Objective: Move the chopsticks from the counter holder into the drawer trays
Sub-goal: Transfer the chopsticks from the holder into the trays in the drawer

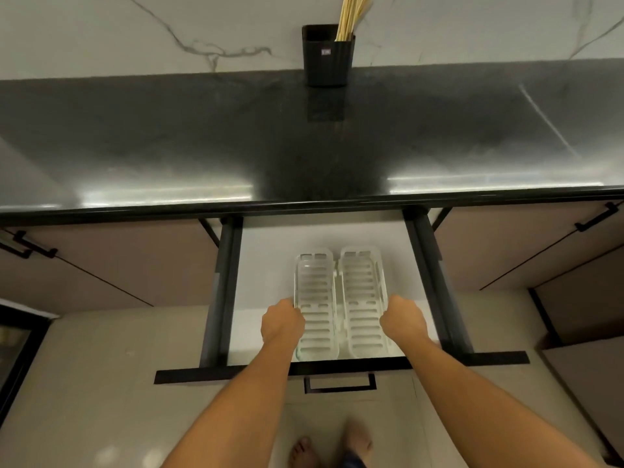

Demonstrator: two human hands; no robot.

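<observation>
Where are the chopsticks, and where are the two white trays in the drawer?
Chopsticks (351, 15): head view, on the bundle's pale shafts above the black cup.
Left tray (315, 288): head view, on its slatted floor.
Right tray (363, 282): head view, on its slatted floor.

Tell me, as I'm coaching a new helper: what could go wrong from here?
The left hand and right hand each grip an outer rim; the left tray and right tray lie close together, so tugging one may knock the other askew. The chopsticks lean in the holder at the back of the counter, a long reach over the open drawer; pulling a bunch could tip it.
</observation>
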